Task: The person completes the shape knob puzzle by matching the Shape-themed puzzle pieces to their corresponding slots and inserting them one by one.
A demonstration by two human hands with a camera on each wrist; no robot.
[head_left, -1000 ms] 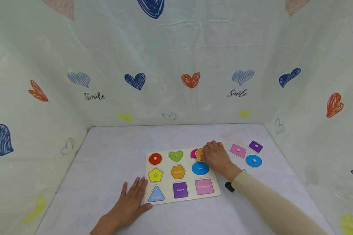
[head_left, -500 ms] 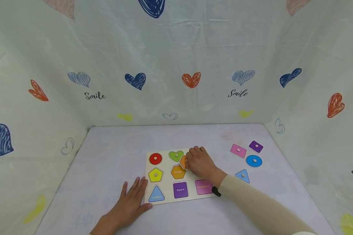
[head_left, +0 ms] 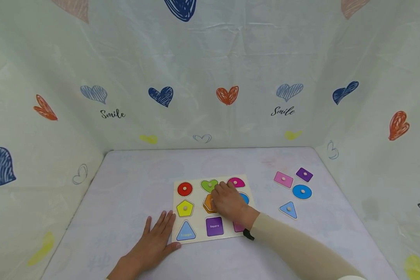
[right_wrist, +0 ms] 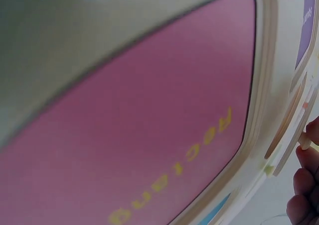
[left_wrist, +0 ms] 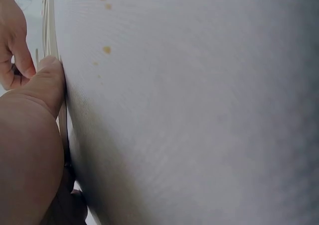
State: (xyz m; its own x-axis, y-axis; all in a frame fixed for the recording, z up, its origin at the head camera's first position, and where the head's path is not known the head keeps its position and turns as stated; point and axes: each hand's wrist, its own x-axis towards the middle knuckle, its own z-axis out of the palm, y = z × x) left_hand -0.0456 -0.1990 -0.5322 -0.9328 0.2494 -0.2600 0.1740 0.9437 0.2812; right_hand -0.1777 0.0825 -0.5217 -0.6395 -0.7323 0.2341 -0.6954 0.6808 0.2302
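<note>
A wooden shape puzzle board (head_left: 200,223) lies on the table. My right hand (head_left: 232,203) pinches the orange hexagon piece (head_left: 208,201), which overlaps the orange hexagon recess slightly askew. The right wrist view shows fingertips (right_wrist: 309,160) gripping its small knob (right_wrist: 304,141) above the board. With fingers spread, my left hand (head_left: 153,243) rests at the board's left edge, its thumb (left_wrist: 47,83) against the rim. Knobbed pieces sit in the board: a red circle (head_left: 184,189), green heart (head_left: 208,185) and yellow pentagon (head_left: 185,209). A magenta shape (head_left: 236,181) shows at the upper right, partly hidden.
Right of the board lie a pink rectangle (head_left: 283,179), a purple square piece (head_left: 304,174), a blue oval piece (head_left: 302,191) and a light blue triangle piece (head_left: 288,210). Printed recesses show a triangle (head_left: 186,232), a square (head_left: 214,226) and a rectangle (right_wrist: 149,115).
My right hand has carried the hexagon piece left and nearer to me, from the board's upper right corner to its middle. The left hand has stayed in place.
</note>
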